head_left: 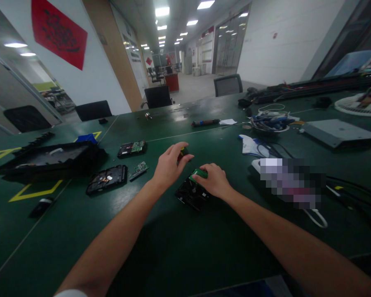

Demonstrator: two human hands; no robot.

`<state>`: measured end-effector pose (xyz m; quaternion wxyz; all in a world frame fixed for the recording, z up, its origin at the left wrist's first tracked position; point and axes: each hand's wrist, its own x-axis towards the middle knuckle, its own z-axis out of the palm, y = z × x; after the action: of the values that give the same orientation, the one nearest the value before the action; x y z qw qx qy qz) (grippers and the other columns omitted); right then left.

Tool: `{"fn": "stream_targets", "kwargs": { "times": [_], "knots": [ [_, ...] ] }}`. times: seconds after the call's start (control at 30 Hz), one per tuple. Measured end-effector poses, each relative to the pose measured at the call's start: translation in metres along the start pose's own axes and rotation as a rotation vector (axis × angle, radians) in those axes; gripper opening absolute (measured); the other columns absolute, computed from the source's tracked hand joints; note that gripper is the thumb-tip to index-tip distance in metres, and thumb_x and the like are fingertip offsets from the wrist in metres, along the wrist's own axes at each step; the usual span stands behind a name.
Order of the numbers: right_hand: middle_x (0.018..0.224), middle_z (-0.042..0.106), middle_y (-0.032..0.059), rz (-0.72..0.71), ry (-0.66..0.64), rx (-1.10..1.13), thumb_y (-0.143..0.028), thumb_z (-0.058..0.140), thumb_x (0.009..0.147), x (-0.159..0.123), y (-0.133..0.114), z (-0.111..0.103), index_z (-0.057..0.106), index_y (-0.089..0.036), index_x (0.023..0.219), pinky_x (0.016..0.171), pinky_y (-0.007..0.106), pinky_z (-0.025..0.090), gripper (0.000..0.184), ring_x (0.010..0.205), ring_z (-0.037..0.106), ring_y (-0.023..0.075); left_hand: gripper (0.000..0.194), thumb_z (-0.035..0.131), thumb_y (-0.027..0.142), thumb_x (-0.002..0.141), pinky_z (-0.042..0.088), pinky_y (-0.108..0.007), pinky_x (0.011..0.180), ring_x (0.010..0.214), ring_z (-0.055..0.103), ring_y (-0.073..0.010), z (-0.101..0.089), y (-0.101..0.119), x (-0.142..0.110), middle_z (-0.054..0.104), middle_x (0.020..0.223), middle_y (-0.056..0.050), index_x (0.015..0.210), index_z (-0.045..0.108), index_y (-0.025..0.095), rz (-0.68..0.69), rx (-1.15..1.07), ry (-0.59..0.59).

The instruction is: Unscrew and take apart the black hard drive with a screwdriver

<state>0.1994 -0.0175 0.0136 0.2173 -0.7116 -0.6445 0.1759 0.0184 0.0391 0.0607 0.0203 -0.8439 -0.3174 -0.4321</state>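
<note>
A black hard drive (190, 194) with a green circuit board on top lies on the dark green table (179, 247) in front of me. My right hand (213, 180) rests on it, fingers pressed closed on the green board's edge. My left hand (170, 165) is wrapped around the black and yellow handle of a screwdriver (183, 153), held just beyond the drive.
To the left lie another opened drive (107, 178), a loose green board (139, 169), a drive with its board up (132, 148) and a black casing (49, 159). A bowl of cables (270, 123), a grey flat box (340, 133) and cords sit on the right. Chairs stand beyond.
</note>
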Motion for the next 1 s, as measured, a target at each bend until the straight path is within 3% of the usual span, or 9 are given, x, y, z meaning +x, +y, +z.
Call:
{"fn": "stream_targets", "kwargs": {
  "times": [1.0],
  "knots": [
    [0.122, 0.069, 0.0109, 0.020, 0.025, 0.033, -0.050, 0.072, 0.092, 0.0006, 0.0003, 0.0016, 0.070, -0.021, 0.116, 0.094, 0.042, 0.044, 0.038, 0.119, 0.062, 0.0309, 0.033, 0.073, 0.029, 0.096, 0.058, -0.030, 0.085, 0.087, 0.072, -0.0176, -0.0012, 0.0019, -0.0003, 0.076, 0.104, -0.006, 0.125, 0.064, 0.019, -0.033, 0.013, -0.044]
  ]
}}
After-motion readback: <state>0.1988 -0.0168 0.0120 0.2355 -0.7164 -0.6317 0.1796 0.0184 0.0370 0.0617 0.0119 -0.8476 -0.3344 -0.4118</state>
